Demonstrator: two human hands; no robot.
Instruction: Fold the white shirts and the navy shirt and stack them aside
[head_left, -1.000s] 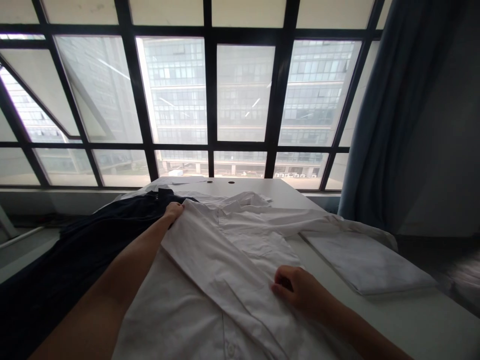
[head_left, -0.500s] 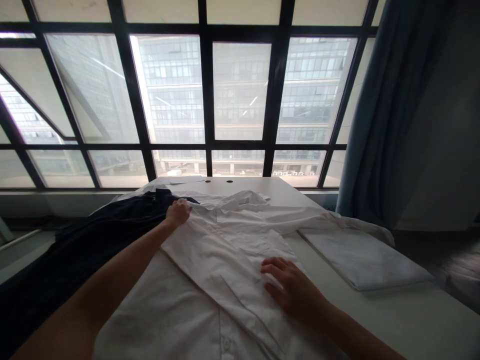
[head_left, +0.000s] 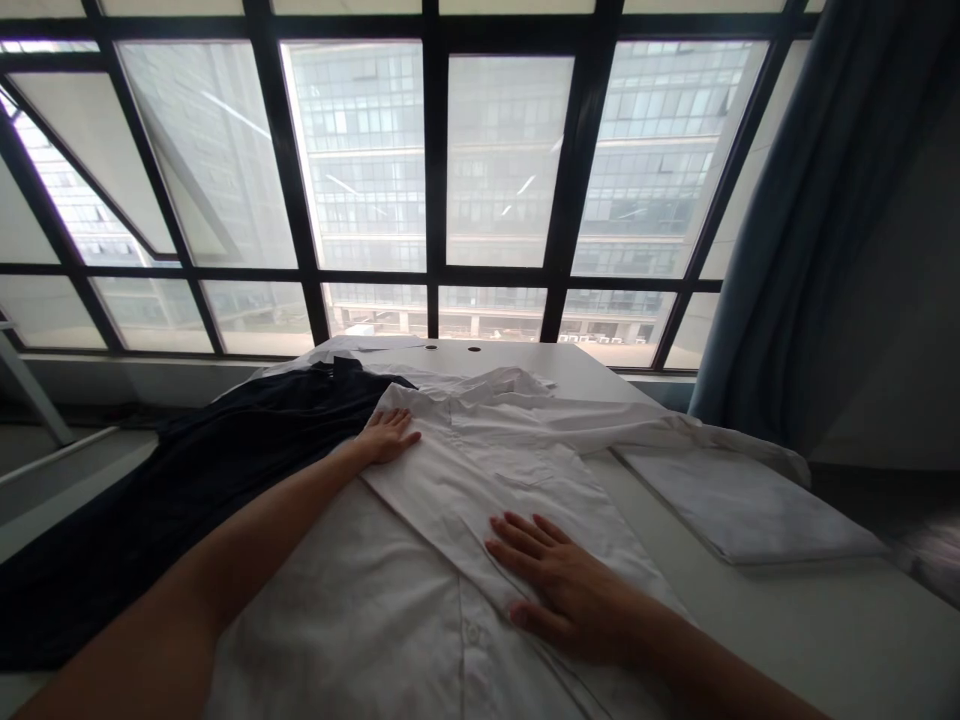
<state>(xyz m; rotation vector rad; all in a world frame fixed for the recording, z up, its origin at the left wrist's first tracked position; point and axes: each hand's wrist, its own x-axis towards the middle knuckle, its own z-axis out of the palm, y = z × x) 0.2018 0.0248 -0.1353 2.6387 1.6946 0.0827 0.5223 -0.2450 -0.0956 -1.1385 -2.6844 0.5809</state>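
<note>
A white button-up shirt (head_left: pixel 360 590) lies spread on the table, its collar toward the window. One sleeve is folded diagonally across its front; the other stretches out to the right. My left hand (head_left: pixel 388 436) rests flat near the shirt's left shoulder, on the folded sleeve, fingers spread. Lower down, my right hand (head_left: pixel 559 580) lies palm down across the folded sleeve and the shirt front, fingers extended. Neither hand grips the cloth. Close to my left forearm is a dark navy garment (head_left: pixel 225 470), partly beside the shirt.
On the right side of the white table (head_left: pixel 810 630) lies a flat, folded white item (head_left: pixel 757 505), partly under the outstretched sleeve. More white cloth lies toward the far edge. Beyond stands a large black-framed window (head_left: pixel 435 180), with a blue-grey curtain (head_left: pixel 810 220) to the right.
My left hand has opened from a pinch on the shirt's shoulder and now lies flat. My right hand has moved left and flattened onto the folded sleeve. The view has shifted slightly.
</note>
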